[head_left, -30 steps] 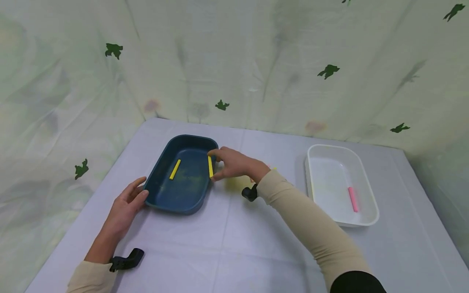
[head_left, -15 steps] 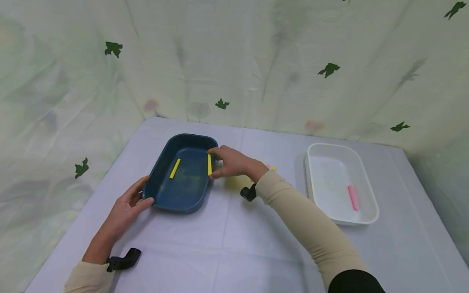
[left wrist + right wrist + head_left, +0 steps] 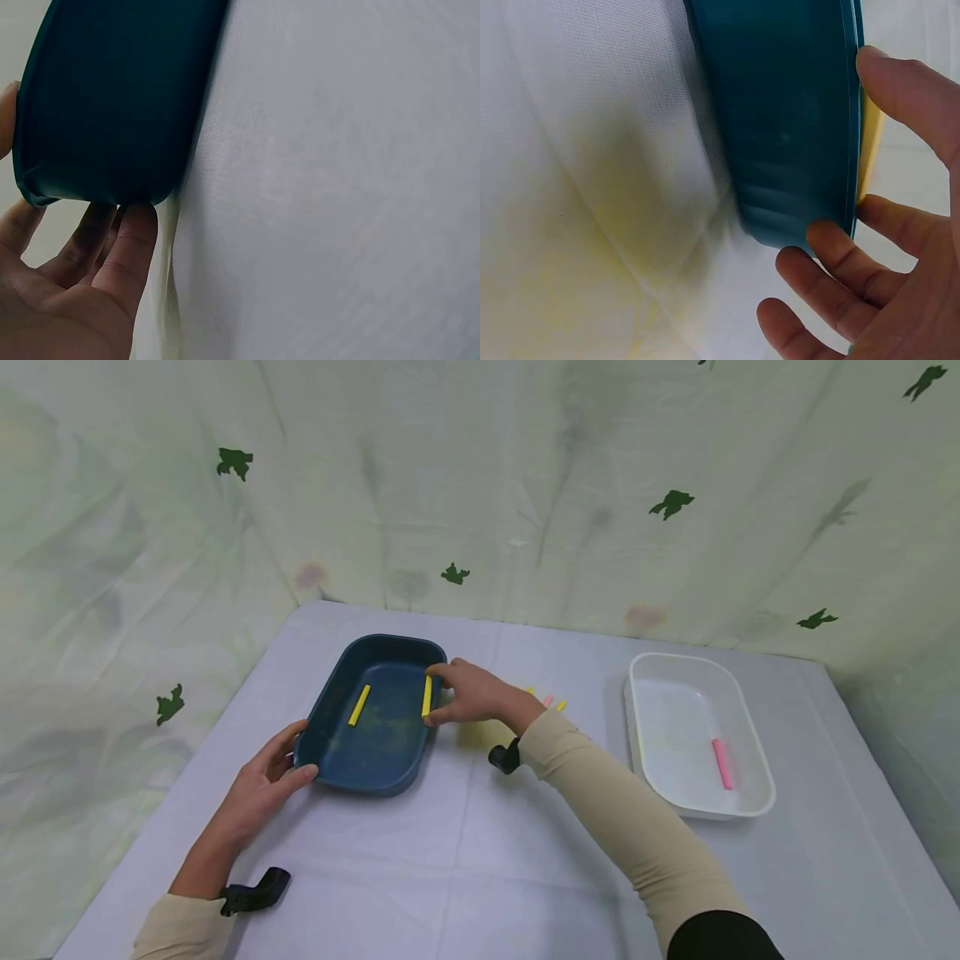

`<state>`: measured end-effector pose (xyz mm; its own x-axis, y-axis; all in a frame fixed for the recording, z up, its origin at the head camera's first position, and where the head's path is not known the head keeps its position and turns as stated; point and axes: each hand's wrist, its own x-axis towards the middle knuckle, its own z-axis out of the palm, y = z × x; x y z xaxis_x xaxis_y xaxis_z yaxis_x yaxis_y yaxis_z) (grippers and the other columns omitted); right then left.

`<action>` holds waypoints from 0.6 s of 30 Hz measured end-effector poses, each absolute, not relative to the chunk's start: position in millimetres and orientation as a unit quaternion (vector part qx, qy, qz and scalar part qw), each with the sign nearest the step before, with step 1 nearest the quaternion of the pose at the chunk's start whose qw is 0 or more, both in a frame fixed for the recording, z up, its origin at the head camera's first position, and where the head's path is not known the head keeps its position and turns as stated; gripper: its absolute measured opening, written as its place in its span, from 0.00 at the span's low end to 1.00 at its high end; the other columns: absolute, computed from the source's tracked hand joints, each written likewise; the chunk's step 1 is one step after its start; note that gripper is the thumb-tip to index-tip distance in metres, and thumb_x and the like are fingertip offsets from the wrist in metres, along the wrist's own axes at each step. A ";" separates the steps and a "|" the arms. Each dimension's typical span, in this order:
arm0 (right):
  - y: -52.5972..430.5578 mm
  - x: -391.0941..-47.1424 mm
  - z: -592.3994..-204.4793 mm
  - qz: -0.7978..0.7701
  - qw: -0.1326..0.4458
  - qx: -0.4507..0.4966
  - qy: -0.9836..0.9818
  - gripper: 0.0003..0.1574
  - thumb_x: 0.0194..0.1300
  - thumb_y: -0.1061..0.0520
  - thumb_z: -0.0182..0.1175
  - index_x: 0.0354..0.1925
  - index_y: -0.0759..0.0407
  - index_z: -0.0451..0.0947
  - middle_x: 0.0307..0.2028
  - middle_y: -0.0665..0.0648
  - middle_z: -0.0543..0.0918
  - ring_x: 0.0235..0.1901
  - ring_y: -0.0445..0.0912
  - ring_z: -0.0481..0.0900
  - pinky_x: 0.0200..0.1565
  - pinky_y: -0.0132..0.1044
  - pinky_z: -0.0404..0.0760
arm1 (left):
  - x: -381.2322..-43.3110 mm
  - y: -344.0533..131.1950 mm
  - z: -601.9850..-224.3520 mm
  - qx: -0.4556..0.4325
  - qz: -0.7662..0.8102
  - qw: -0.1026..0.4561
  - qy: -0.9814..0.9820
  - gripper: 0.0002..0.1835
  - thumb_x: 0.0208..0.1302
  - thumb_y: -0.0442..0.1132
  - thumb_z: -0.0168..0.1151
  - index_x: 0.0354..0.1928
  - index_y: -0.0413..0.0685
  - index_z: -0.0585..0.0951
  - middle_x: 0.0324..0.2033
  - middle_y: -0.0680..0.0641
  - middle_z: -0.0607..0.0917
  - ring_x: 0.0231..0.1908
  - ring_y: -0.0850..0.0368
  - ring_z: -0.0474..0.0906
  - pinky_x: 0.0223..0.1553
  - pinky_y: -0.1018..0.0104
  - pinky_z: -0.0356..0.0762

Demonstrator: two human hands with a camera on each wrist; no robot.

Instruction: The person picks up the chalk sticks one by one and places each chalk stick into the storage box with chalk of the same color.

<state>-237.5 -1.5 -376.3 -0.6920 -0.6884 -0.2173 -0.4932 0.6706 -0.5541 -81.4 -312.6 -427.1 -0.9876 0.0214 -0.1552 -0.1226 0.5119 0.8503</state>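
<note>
A dark blue plastic tub [image 3: 390, 752] sits on the left of the table. My left hand [image 3: 258, 785] holds its near left corner, thumb at the rim and fingers against the outer wall [image 3: 112, 97]. Over the tub's right side, my right hand [image 3: 480, 693] pinches a yellow chalk stick [image 3: 427, 696] end to end between thumb and index finger. In the right wrist view that chalk [image 3: 870, 142] shows just past the rim, with the other fingers [image 3: 829, 292] outside the tub. A second yellow chalk stick [image 3: 359, 706] lies on the tub floor.
On the right stands a white tray [image 3: 678, 752] holding a pink chalk stick [image 3: 722, 764]. Behind the right wrist, ends of yellow and pink sticks [image 3: 548, 701] peek out on the white cloth [image 3: 420, 868]. Yellow dust [image 3: 615, 187] marks the cloth beside the tub. A curtain [image 3: 525, 485] hangs behind.
My left thumb has moved right onto the tub's near corner. The chalk in my right hand has shifted slightly left and tilted, and more stick ends show behind my right wrist.
</note>
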 end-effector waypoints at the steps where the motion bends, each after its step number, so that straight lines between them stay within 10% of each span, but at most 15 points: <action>1: -1.7 -237.5 -377.4 -0.234 0.210 -0.331 0.890 0.52 0.61 0.40 0.68 0.75 0.56 0.58 0.64 0.64 0.69 0.64 0.53 0.74 0.62 0.47 0.75 | -81.5 -313.0 -427.5 -0.031 0.492 0.075 0.867 0.42 0.71 0.50 0.59 0.80 0.60 0.47 0.78 0.37 0.50 0.75 0.31 0.51 0.48 0.94 0.60; 18: 4.0 -236.4 -377.2 -0.228 0.213 -0.339 0.888 0.54 0.62 0.40 0.67 0.76 0.54 0.56 0.64 0.63 0.69 0.64 0.53 0.74 0.62 0.47 0.75 | -81.1 -311.1 -426.3 -0.035 0.496 0.079 0.864 0.43 0.71 0.50 0.59 0.80 0.58 0.46 0.77 0.33 0.53 0.74 0.29 0.53 0.47 0.91 0.65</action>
